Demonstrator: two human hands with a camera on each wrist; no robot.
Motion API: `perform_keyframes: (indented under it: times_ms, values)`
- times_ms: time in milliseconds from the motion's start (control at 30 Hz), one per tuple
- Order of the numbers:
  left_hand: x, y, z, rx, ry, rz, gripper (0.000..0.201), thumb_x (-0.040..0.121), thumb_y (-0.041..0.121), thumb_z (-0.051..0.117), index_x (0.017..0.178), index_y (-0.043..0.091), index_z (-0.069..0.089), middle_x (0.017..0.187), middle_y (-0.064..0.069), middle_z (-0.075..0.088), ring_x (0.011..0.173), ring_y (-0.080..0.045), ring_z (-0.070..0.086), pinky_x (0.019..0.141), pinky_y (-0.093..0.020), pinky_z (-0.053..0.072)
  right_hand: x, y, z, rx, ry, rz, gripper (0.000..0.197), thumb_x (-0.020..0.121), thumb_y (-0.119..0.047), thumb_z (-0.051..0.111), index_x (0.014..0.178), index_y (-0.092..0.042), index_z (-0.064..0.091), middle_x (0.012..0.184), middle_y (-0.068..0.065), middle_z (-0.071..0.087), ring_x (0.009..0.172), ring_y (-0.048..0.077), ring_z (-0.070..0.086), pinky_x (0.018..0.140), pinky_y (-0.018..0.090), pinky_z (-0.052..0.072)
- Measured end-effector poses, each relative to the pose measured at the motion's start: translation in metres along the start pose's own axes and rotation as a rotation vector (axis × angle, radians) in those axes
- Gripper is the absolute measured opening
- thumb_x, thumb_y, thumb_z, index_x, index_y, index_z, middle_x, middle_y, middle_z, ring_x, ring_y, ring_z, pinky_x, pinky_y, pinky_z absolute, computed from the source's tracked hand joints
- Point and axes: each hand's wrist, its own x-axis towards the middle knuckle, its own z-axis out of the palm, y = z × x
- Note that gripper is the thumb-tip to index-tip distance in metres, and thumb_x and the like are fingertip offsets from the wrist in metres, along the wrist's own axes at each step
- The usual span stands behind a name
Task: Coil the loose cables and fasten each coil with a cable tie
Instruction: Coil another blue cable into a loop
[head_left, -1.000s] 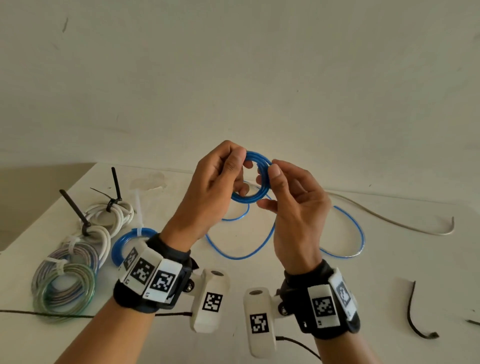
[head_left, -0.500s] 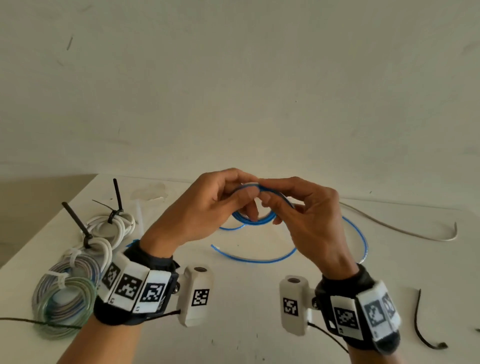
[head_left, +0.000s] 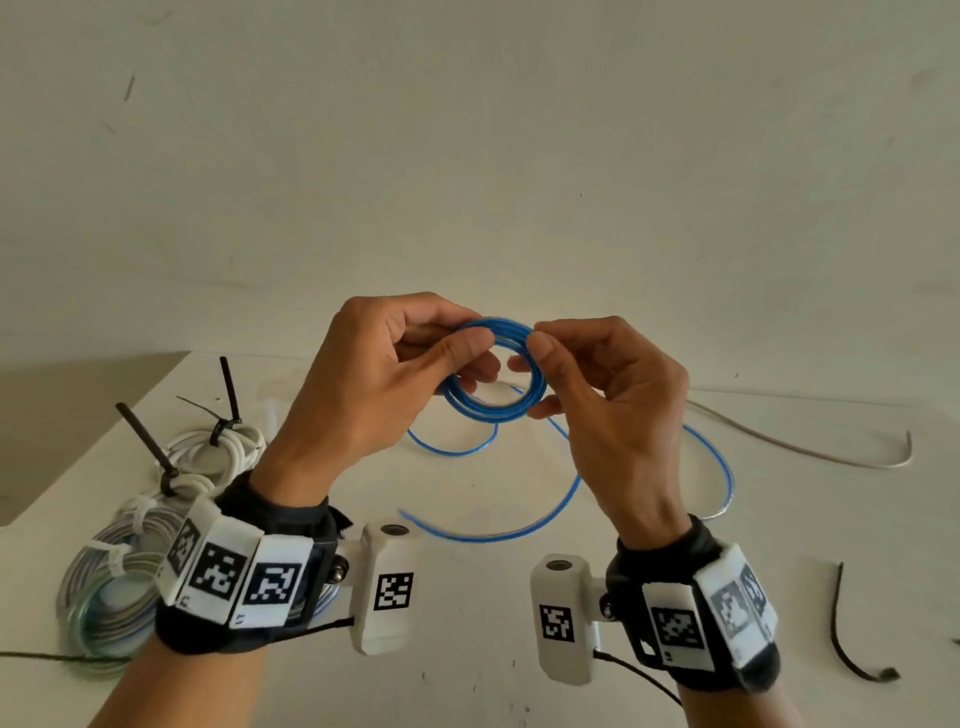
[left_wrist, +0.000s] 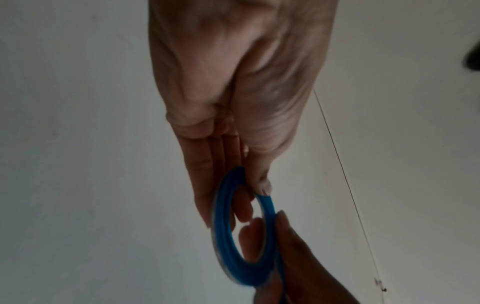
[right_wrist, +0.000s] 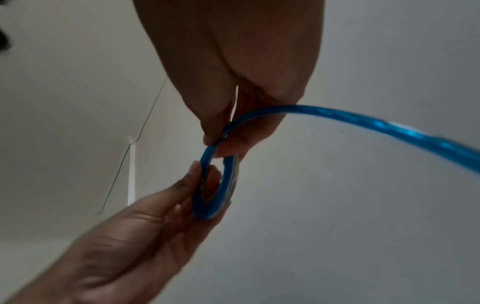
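Head view, lower frame: two wrists with marker-covered bands and white camera units; above them, at frame centre, the left hand (head_left: 379, 384) and right hand (head_left: 618, 410) are raised over the white worktop (head_left: 467, 649). Between them is the blue cable (head_left: 493, 374), thin and glossy, wound into a small ring of several turns held off the worktop. Its loose remainder hangs from the ring and lies in wide loops on the worktop behind the right hand.

The left thumb and fingers (head_left: 462, 345) pinch the ring's upper left side; the right thumb and forefinger pinch its upper right edge, the other fingers loosely curled.

The left wrist view shows the ring (left_wrist: 241, 230) almost edge-on, the left thumb tip on its rim and the right fingers at its far side. The right wrist view alone shows the free strand (right_wrist: 363, 121) leaving the pinch and sweeping to the right edge, blurred.

Left of frame, farther back: tied coils (head_left: 104, 587) of pale cable, with black cable ties (head_left: 145, 441) standing up. Right: a grey wire (head_left: 805, 452) and a black cable tie (head_left: 847, 649).
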Motion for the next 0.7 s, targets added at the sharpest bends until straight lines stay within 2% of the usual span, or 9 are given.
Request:
perform_keyframes:
  times_ms: [133, 200, 267, 367, 467, 533, 600, 700]
  values:
    - [0.001, 0.002, 0.005, -0.14, 0.128, -0.028, 0.017, 0.094, 0.018, 0.066, 0.105, 0.008, 0.072, 0.085, -0.009, 0.078, 0.078, -0.026, 0.077, 0.071, -0.033, 0.062, 0.003, -0.004, -0.001, 0.085, -0.125, 0.075, 0.026, 0.1, -0.008, 0.06, 0.119, -0.021, 0.07, 0.098, 0.007, 0.078, 0.091, 0.02, 0.076, 0.06, 0.03, 0.06]
    - [0.002, 0.004, 0.01, -0.206, 0.159, -0.049, 0.014, 0.095, 0.016, 0.065, 0.105, 0.008, 0.071, 0.086, -0.01, 0.078, 0.079, -0.027, 0.077, 0.073, -0.031, 0.061, 0.004, -0.006, 0.0, 0.111, -0.128, 0.087, 0.029, 0.102, -0.007, 0.056, 0.126, -0.021, 0.066, 0.099, 0.008, 0.078, 0.089, 0.02, 0.075, 0.059, 0.027, 0.059]
    - [-0.001, 0.009, 0.015, -0.236, 0.148, -0.083, 0.015, 0.096, 0.016, 0.064, 0.106, 0.007, 0.07, 0.087, -0.01, 0.078, 0.081, -0.028, 0.076, 0.074, -0.031, 0.061, 0.0, -0.01, 0.003, 0.133, -0.026, 0.097, 0.021, 0.103, -0.008, 0.056, 0.122, -0.013, 0.063, 0.095, 0.011, 0.078, 0.083, 0.022, 0.076, 0.059, 0.026, 0.057]
    - [-0.009, 0.012, 0.016, -0.261, 0.165, -0.135, 0.016, 0.097, 0.02, 0.062, 0.106, 0.009, 0.07, 0.087, -0.009, 0.078, 0.081, -0.028, 0.076, 0.073, -0.031, 0.06, -0.01, -0.017, 0.009, 0.185, 0.072, 0.129, 0.009, 0.098, -0.011, 0.063, 0.105, -0.005, 0.061, 0.089, 0.013, 0.078, 0.076, 0.025, 0.075, 0.059, 0.026, 0.056]
    - [-0.016, 0.006, 0.014, -0.361, 0.254, -0.162, 0.02, 0.093, 0.025, 0.065, 0.103, 0.01, 0.071, 0.087, -0.011, 0.077, 0.086, -0.033, 0.076, 0.078, -0.038, 0.061, -0.02, -0.016, 0.015, 0.17, 0.019, 0.141, 0.018, 0.09, -0.015, 0.071, 0.107, -0.011, 0.067, 0.092, 0.01, 0.078, 0.083, 0.025, 0.076, 0.061, 0.028, 0.058]
    - [-0.017, 0.003, 0.012, -0.393, 0.281, -0.155, 0.02, 0.092, 0.026, 0.064, 0.102, 0.01, 0.07, 0.088, -0.012, 0.077, 0.087, -0.035, 0.076, 0.078, -0.038, 0.06, -0.021, -0.012, 0.018, 0.157, 0.011, 0.148, 0.025, 0.089, -0.01, 0.073, 0.113, -0.016, 0.069, 0.093, 0.01, 0.078, 0.085, 0.025, 0.076, 0.061, 0.028, 0.059]
    - [-0.017, 0.002, 0.007, -0.362, 0.202, -0.163, 0.02, 0.095, 0.024, 0.061, 0.104, 0.008, 0.068, 0.085, -0.012, 0.076, 0.086, -0.035, 0.075, 0.079, -0.038, 0.061, -0.016, -0.007, 0.015, 0.132, 0.001, 0.146, 0.025, 0.091, -0.009, 0.071, 0.114, -0.018, 0.07, 0.093, 0.008, 0.079, 0.085, 0.024, 0.076, 0.06, 0.026, 0.058]
    - [-0.017, -0.002, -0.002, -0.263, -0.013, -0.224, 0.032, 0.093, 0.029, 0.059, 0.11, 0.002, 0.064, 0.078, -0.011, 0.073, 0.079, -0.029, 0.074, 0.076, -0.033, 0.061, -0.008, -0.003, 0.0, 0.001, -0.173, 0.142, 0.024, 0.094, -0.007, 0.067, 0.114, -0.019, 0.074, 0.094, 0.004, 0.078, 0.082, 0.021, 0.075, 0.059, 0.025, 0.057]
